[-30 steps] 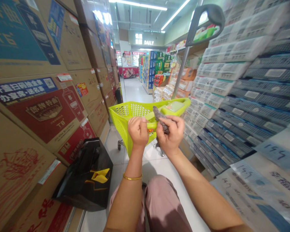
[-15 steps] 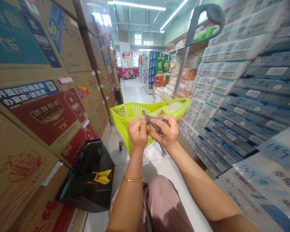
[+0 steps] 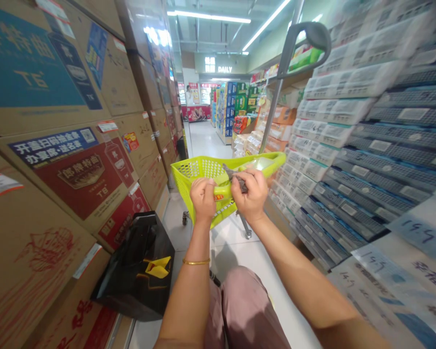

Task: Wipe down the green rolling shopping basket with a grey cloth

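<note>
White tiles (image 3: 256, 252) floor the aisle (image 3: 203, 136); left fingers (image 3: 202, 188) clamp cart handle (image 3: 223, 191), right fingers (image 3: 255, 178) grey cloth (image 3: 231, 172).

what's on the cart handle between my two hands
The head view shows a small orange-red label on the green handle, between your left hand and right hand. Its lettering is too small to read.

We grip the handle (image 3: 223, 192) of a lime-green shopping cart (image 3: 183, 185) with our left hand (image 3: 202, 199), our right hand (image 3: 252, 198) clutching crumpled grey cloth (image 3: 242, 185), between stacked cartons (image 3: 94, 206) and wrapped packs (image 3: 363, 172).
</note>
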`<state>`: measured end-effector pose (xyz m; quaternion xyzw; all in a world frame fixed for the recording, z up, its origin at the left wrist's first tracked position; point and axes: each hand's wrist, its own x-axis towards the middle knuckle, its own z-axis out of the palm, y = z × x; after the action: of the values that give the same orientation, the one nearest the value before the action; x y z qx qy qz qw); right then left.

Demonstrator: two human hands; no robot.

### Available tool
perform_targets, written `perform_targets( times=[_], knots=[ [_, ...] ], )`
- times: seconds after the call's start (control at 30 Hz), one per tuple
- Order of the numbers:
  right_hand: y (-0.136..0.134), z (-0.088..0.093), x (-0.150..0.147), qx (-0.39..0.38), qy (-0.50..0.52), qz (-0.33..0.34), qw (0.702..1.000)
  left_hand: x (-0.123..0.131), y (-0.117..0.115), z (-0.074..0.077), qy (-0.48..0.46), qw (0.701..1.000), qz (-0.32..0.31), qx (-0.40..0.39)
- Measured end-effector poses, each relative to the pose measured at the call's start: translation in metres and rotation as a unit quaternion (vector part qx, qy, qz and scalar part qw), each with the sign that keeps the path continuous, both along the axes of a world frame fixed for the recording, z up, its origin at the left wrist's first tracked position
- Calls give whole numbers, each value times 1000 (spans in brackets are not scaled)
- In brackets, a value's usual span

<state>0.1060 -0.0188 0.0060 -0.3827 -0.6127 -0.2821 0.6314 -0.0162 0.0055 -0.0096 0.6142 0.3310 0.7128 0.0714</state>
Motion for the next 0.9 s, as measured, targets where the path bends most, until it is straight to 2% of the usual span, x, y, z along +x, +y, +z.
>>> perform_targets(
  times=[0.13, 0.23, 0.37, 0.53, 0.73, 0.83, 0.9],
  knots=[
    [-11, 0, -41, -20, -29, -4, 999, -9, 8, -3, -12, 1000, -23, -10],
    [-9, -1, -47, -11, -74, -9, 997, -15, 11, -5, -21, 999, -34, -23],
    [1, 1, -30, -19, -126, 19, 992, -16, 9, -1, -23, 998, -53, -36],
    [13, 8, -6, -54, -112, 65, 990, -16, 7, 8, -6, 996, -59, -59],
    [26, 13, 27, -71, -137, 89, 984, -28, 13, 9, -21, 991, -89, -93],
    [28, 13, 28, -78, -128, 93, 984, -35, 14, 9, 2, 990, -88, -107],
    [27, 12, 21, -82, -109, 77, 988, -40, 10, 13, 41, 992, -55, -106]
  ],
)
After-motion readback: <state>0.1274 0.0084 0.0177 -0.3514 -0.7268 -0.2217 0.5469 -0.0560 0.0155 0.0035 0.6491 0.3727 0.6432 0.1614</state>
